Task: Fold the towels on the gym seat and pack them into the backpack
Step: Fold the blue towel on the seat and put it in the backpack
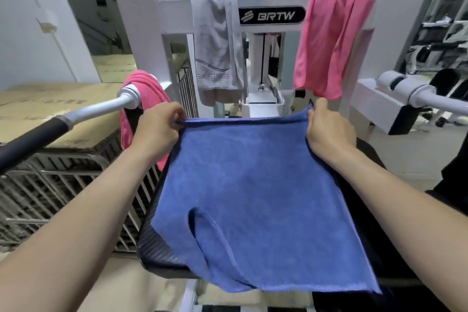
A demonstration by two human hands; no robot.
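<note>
**Figure.** Blue towel point(253, 197) spread over the gym seat point(157, 246), held by its two far corners.

We judge the main hazard to lie at the near edge. It overhangs the front of the seat, and a loose flap stands curled up near the front left (a crease not yet smoothed). A pull toward the machine could drag the cloth askew or slide it off the padding. Folding over that flap would press the wrinkle in. A further hazard is mismatched corners, should one hand lift ahead of the other.

The left hand point(162, 124) pinches the far left corner between curled fingers and thumb. The right hand point(326, 126) grips the far right corner in the same way. The towel therefore lies below both hands and toward us, its far edge drawn straight between them.

A grey towel point(217, 43) and a pink towel point(329, 40) hang on the machine frame beyond, apart from the hands. A second pink towel point(144, 91) drapes over the left handle, just beside the left hand. We cannot pick out the backpack with certainty.
</note>
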